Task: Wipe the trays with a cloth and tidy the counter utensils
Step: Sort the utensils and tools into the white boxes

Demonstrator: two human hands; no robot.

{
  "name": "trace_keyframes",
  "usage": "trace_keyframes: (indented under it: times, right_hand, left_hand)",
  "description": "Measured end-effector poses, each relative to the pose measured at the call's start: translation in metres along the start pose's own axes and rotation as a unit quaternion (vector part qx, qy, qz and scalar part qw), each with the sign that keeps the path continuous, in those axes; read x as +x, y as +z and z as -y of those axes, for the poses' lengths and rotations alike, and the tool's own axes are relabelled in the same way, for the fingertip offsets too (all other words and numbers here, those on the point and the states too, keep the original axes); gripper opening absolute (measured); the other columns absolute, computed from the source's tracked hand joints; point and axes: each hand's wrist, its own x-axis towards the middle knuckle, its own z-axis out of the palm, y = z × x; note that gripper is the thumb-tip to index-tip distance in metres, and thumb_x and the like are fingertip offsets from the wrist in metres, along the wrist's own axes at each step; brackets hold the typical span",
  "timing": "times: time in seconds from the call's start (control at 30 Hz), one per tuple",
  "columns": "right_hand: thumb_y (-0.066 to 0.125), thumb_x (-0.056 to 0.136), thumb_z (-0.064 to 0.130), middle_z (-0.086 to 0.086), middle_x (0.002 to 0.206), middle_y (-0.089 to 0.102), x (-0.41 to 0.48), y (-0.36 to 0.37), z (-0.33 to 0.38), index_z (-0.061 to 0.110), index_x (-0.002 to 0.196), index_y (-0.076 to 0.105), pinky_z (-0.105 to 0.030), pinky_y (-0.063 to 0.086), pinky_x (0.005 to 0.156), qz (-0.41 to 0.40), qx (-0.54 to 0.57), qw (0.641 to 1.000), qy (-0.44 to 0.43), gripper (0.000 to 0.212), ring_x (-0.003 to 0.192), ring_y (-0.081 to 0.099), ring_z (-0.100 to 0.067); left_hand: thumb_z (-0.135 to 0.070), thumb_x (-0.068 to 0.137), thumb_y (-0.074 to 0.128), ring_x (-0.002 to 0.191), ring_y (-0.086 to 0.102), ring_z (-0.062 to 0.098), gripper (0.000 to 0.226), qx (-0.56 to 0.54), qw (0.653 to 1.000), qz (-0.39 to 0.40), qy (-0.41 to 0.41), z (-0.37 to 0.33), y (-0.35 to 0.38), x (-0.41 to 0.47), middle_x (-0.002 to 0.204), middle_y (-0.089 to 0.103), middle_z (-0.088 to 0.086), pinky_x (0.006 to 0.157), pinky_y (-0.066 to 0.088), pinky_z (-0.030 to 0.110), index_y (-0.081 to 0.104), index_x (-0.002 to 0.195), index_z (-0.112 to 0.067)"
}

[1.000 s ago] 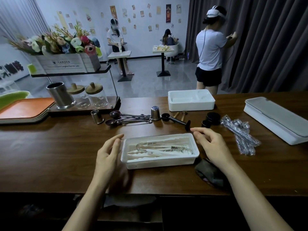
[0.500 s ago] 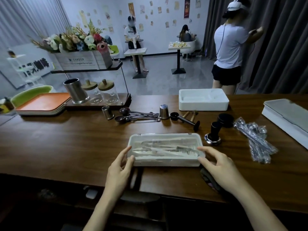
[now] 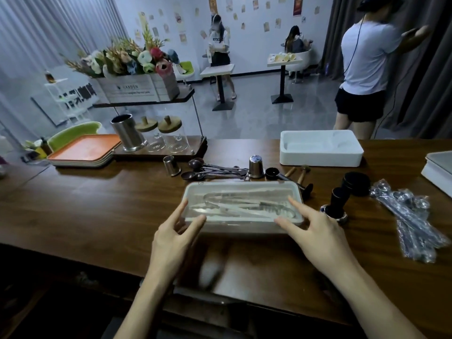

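On the wooden counter before us, our white tray of tongs lies between our hands. Our left hand spreads straight fingers about its near left corner, thumb at the rim. Our right hand does likewise at the near right corner, forefinger over the rim. Neither closes round it.

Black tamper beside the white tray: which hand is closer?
Right. The right hand is just left of the tamper, at the right end of the white tray. The left hand is at the tray's opposite, left end, with the whole tray between it and the tamper.
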Motion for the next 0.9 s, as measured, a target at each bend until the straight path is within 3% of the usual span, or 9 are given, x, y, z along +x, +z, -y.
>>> trace_keyframes:
  times: [0.07, 0.13, 0.2, 0.27, 0.37, 0.47, 0.6, 0.77, 0.9]
  right_hand:
    - [0.065, 0.083, 0.062, 0.002, 0.137, 0.060, 0.020, -0.002, 0.019, 0.038, 0.149, 0.041, -0.021, 0.041, 0.089, -0.015, 0.003, 1.000, -0.015, 0.074, 0.108, 0.052, -0.005]
    - [0.063, 0.080, 0.068, -0.001, 0.138, 0.060, 0.045, -0.003, 0.037, 0.039, 0.147, 0.043, -0.032, 0.045, 0.097, -0.038, -0.004, 0.999, -0.027, 0.076, 0.121, 0.056, -0.020]
    - [0.063, 0.079, 0.070, -0.002, 0.141, 0.058, 0.072, -0.004, 0.054, 0.037, 0.146, 0.046, -0.040, 0.041, 0.105, -0.062, -0.012, 0.997, -0.033, 0.076, 0.130, 0.051, -0.026]
    - [0.064, 0.080, 0.069, -0.003, 0.141, 0.058, 0.101, -0.004, 0.070, 0.035, 0.146, 0.047, -0.038, 0.041, 0.104, -0.079, -0.010, 0.996, -0.032, 0.076, 0.130, 0.051, -0.026]
    - [0.066, 0.082, 0.065, -0.005, 0.139, 0.059, 0.143, -0.002, 0.088, 0.033, 0.147, 0.047, -0.037, 0.043, 0.099, -0.093, -0.003, 0.995, -0.032, 0.076, 0.127, 0.053, -0.026]
    - [0.067, 0.081, 0.065, -0.003, 0.122, 0.066, 0.185, 0.003, 0.098, 0.033, 0.146, 0.048, -0.038, 0.043, 0.099, -0.108, -0.003, 0.994, -0.021, 0.075, 0.126, 0.054, -0.028]
    - [0.069, 0.082, 0.062, -0.002, 0.145, 0.054, 0.233, 0.015, 0.103, 0.032, 0.147, 0.048, -0.038, 0.039, 0.105, -0.105, -0.011, 0.994, 0.000, 0.075, 0.135, 0.046, -0.027]
    - [0.071, 0.084, 0.056, -0.004, 0.148, 0.051, 0.285, 0.039, 0.090, 0.028, 0.147, 0.048, -0.038, 0.037, 0.107, -0.070, -0.017, 0.996, 0.049, 0.073, 0.137, 0.044, -0.028]
    - [0.075, 0.082, 0.052, -0.008, 0.148, 0.050, 0.313, 0.059, 0.074, 0.026, 0.145, 0.050, -0.040, 0.038, 0.107, -0.040, 0.003, 0.995, 0.095, 0.073, 0.137, 0.043, -0.031]
  left_hand:
    - [-0.078, 0.064, 0.073, 0.110, 0.065, -0.005, 0.083, 0.015, 1.000, -0.001, 0.017, -0.010, -0.008, 0.026, 0.114, 0.074, -0.011, 0.099, 0.049, 0.025, 0.055, 0.140, -0.050]
    - [-0.083, 0.062, 0.070, 0.114, 0.065, 0.000, 0.088, 0.020, 0.999, -0.002, 0.038, -0.018, -0.014, 0.058, 0.118, 0.073, -0.010, 0.105, 0.049, 0.033, 0.052, 0.142, -0.051]
    - [-0.084, 0.063, 0.069, 0.116, 0.064, 0.003, 0.090, 0.023, 0.998, 0.003, 0.057, -0.027, -0.015, 0.093, 0.123, 0.071, -0.009, 0.107, 0.049, 0.037, 0.050, 0.144, -0.049]
    - [-0.085, 0.064, 0.069, 0.117, 0.063, 0.006, 0.091, 0.027, 0.997, 0.017, 0.075, -0.035, -0.014, 0.129, 0.127, 0.069, -0.008, 0.108, 0.049, 0.039, 0.049, 0.145, -0.049]
    - [-0.084, 0.064, 0.069, 0.116, 0.062, 0.010, 0.094, 0.033, 0.993, 0.044, 0.103, -0.046, -0.006, 0.183, 0.127, 0.065, -0.009, 0.104, 0.049, 0.036, 0.047, 0.147, -0.045]
    - [-0.080, 0.065, 0.070, 0.116, 0.061, 0.015, 0.101, 0.037, 0.989, 0.072, 0.123, -0.052, 0.006, 0.229, 0.130, 0.062, -0.003, 0.100, 0.050, 0.036, 0.043, 0.153, -0.036]
    - [-0.067, 0.077, 0.076, 0.129, 0.054, 0.019, 0.093, 0.041, 0.988, 0.089, 0.119, -0.044, 0.023, 0.281, 0.146, 0.055, 0.002, 0.110, 0.045, 0.042, 0.040, 0.155, -0.031]
    - [-0.048, 0.085, 0.079, 0.137, 0.049, 0.021, 0.086, 0.044, 0.988, 0.116, 0.093, -0.026, 0.049, 0.324, 0.152, 0.051, 0.006, 0.109, 0.038, 0.033, 0.040, 0.157, -0.021]
    - [-0.045, 0.083, 0.082, 0.142, 0.044, 0.020, 0.089, 0.036, 0.987, 0.146, 0.062, -0.004, 0.064, 0.344, 0.155, 0.047, 0.007, 0.107, 0.035, 0.027, 0.040, 0.156, -0.016]
